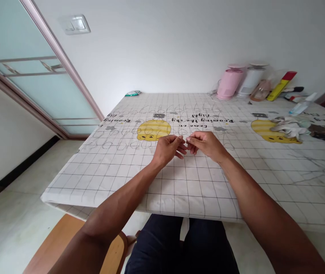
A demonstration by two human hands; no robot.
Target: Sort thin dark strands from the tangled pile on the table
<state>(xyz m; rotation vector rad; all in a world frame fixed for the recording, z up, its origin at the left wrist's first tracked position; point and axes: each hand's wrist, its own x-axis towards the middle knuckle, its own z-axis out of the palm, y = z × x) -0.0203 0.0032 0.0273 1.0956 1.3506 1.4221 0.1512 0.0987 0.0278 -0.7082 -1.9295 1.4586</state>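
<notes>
My left hand (168, 148) and my right hand (205, 144) are close together above the checked tablecloth (162, 186), near the middle of the view. On each, thumb and index finger are pinched together, and the two pinches almost meet. Whatever lies between the fingertips is too small to make out; a thin strand may hang below my right hand. Many thin, looped wire-like strands (109, 139) lie in rows on the cloth beyond and to the left of my hands, over the printed yellow balloon (153, 130).
At the back right stand a pink device (230, 83), a white device (250, 80) and a yellow-and-red box (282, 86). A crumpled cloth (292, 127) lies at the right beside a dark object (321, 132). A green packet (133, 93) rests at the far edge. A wooden chair (55, 243) is at lower left.
</notes>
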